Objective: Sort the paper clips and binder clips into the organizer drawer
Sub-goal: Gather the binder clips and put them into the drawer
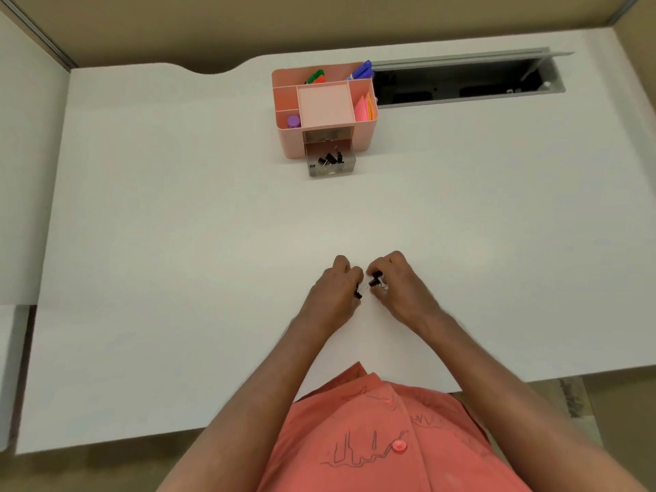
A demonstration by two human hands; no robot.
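Note:
A pink desk organizer (362,136) stands at the back of the white desk. Its clear drawer (332,169) is pulled out toward me and holds several black binder clips (328,159). Near the desk's front, my left hand (333,291) and my right hand (399,285) sit close together on the surface. A black binder clip (374,281) is pinched in my right fingers. Another black clip (357,294) shows under my left fingers, mostly hidden. Whether paper clips lie between the hands is hard to tell.
The organizer's top compartments hold markers (316,77), a blue pen (362,71), sticky notes (365,108) and a purple cap (294,121). An open cable tray (461,83) runs along the back right. Partition walls enclose the desk at the back and left.

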